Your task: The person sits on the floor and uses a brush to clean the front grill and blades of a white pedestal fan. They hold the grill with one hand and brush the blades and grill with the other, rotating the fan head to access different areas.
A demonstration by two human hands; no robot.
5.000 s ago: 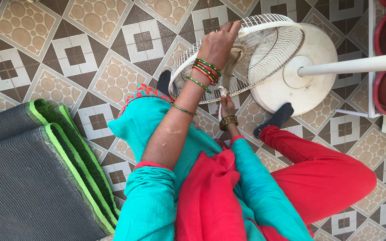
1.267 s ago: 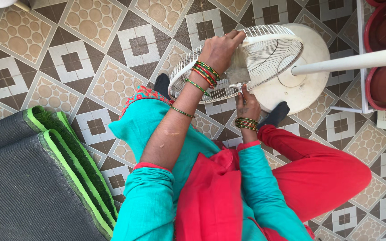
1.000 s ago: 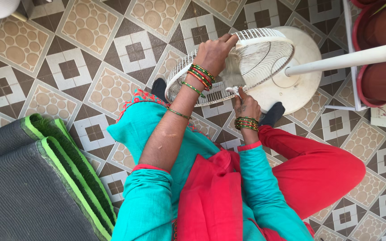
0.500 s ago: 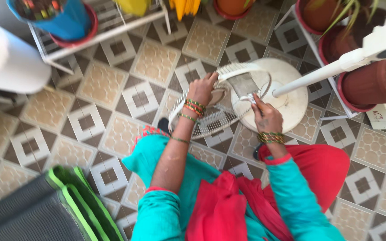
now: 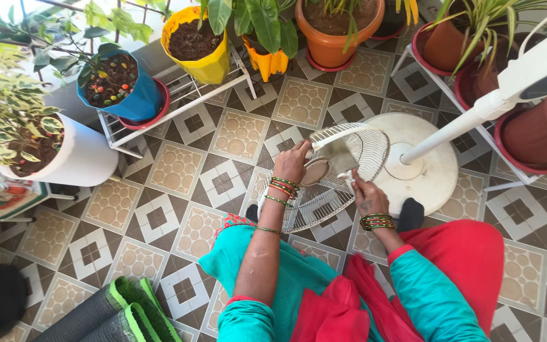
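Note:
A white wire fan grille [image 5: 343, 190] stands tilted on the tiled floor in front of my knees. My left hand [image 5: 293, 162] grips its upper left rim. My right hand [image 5: 366, 197] is at the grille's right side and holds a pale cloth [image 5: 340, 156] that lies against the wires. Both wrists wear coloured bangles. Just behind the grille is the round white fan base [image 5: 427, 166] with its white pole [image 5: 476, 114] slanting up to the right.
Potted plants ring the far side: a white pot [image 5: 80, 155], a blue pot [image 5: 125, 88], a yellow pot [image 5: 201, 44], an orange pot [image 5: 337, 28], and red-brown pots [image 5: 533, 136] on white racks. A rolled grey and green mat [image 5: 118, 316] lies at the lower left.
The view has tilted up, so the pots and racks now show and the mat has slid to the bottom edge. My right hand rose from under the grille to its right side with the cloth.

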